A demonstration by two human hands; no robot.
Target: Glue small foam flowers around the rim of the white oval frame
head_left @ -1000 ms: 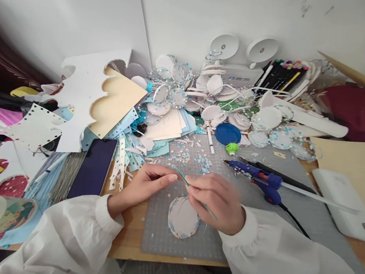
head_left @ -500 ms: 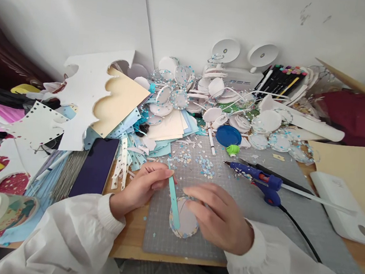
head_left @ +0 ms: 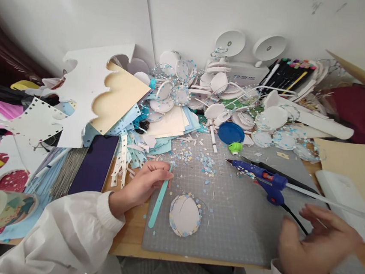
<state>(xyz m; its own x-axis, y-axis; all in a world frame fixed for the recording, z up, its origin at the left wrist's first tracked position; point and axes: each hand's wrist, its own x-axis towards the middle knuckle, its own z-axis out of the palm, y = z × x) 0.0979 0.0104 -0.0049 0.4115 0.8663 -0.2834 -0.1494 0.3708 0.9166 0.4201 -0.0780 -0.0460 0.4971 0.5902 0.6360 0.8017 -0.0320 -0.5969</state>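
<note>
left hand [head_left: 142, 184] fingers pinch the teal strip [head_left: 159, 200] top; right hand [head_left: 316, 244] fingers spread, empty.

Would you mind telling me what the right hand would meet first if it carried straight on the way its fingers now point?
Probably the white box: the right hand points its open fingers rightward at it. The hand is blurred and depth is unclear.

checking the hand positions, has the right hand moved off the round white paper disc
Yes: the right hand has swung right, off the round white paper disc, to below the blue glue gun.
</note>
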